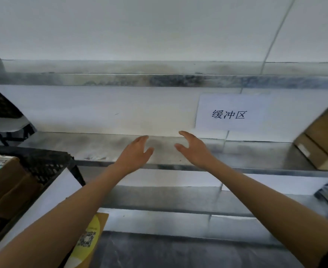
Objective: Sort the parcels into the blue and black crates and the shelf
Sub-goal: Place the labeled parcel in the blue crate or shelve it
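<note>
Both empty: left hand (135, 149) and right hand (193, 149) hover palms-in, fingers loosely spread, just above the grey galvanised steel shelf (256, 151). I'd say I'm between parcels. Brown cardboard parcel (321, 144) sits on the shelf, well right of my fingers. Black plastic mesh crate (49, 163) is down-left. Next: grab another parcel, maybe the yellow QR-coded mailer (90, 236) under my left forearm.

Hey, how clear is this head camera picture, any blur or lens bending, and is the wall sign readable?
Head view: soft, even light, no harsh glare; the paper sign reads sharply; left hand and right hand, both open, are fairly crisp; toward the edges the wide lens stretches and softens the cardboard box on the shelf and the black crate.
</note>
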